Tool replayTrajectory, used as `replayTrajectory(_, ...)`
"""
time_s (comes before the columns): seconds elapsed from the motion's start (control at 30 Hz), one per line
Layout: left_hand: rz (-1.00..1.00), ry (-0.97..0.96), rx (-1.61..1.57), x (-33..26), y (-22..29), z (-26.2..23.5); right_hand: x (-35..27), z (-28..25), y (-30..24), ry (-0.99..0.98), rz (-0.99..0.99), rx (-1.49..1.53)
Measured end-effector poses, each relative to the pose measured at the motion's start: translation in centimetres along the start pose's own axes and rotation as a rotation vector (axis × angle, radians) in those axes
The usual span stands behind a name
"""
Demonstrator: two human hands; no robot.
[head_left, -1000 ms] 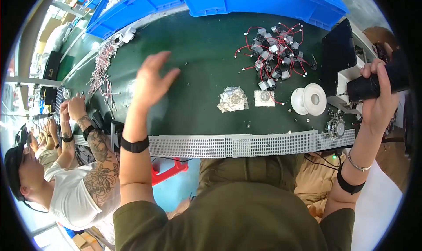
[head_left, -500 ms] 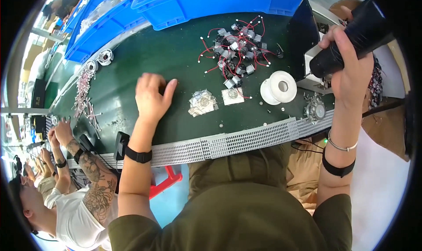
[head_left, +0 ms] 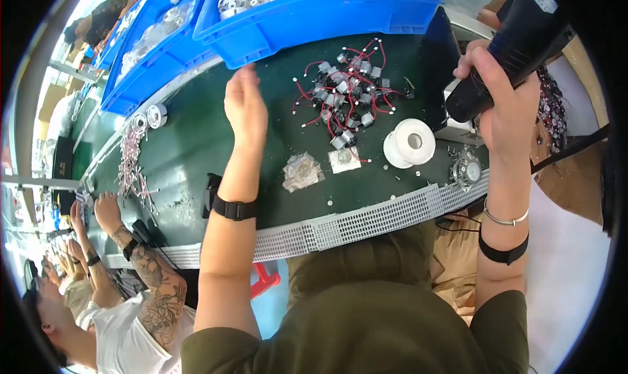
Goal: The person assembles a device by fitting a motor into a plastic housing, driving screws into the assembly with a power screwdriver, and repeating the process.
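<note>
left hand (head_left: 245,109) has slid up off the green desk (head_left: 190,151) toward the blue bin (head_left: 314,20) at 12 o'clock, grip apart. right hand (head_left: 500,102) is clamped round the black tool (head_left: 517,40) at 2 o'clock. i'd keep that tool clear of the wired motors (head_left: 347,106).

Pretty bright, even light all over, looks like it comes from above and the upper left, where the view blows out to near white. Shadows on the green table (head_left: 196,145) are soft and short. Heavy fisheye: the grey slotted edge strip (head_left: 340,227) bows hard and a black ring eats the corners. The left hand (head_left: 245,106) is slightly motion-blurred; the centre stays sharp.
</note>
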State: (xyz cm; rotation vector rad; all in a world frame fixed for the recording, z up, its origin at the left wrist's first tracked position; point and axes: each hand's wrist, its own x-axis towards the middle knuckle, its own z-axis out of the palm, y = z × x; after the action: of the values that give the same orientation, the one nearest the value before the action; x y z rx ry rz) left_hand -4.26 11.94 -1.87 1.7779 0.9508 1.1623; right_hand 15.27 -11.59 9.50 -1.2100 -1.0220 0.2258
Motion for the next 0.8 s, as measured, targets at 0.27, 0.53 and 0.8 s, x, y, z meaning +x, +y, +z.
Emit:
replayTrajectory(0.27,0.505,-0.509,0.565,1.3,3.0,3.8,1.8,1.0,0.5,0.192,-0.056,-0.11)
replayTrajectory(0.53,0.13,-0.561,-0.455,0.2,8.8,2.7,-1.4,5.0,1.3,-0.239,-0.091,-0.306)
replayTrajectory(0.8,0.436,-0.543,-0.012,3.9,12.0,2.6,-0.8,4.4,3.8,-0.238,0.384,0.168)
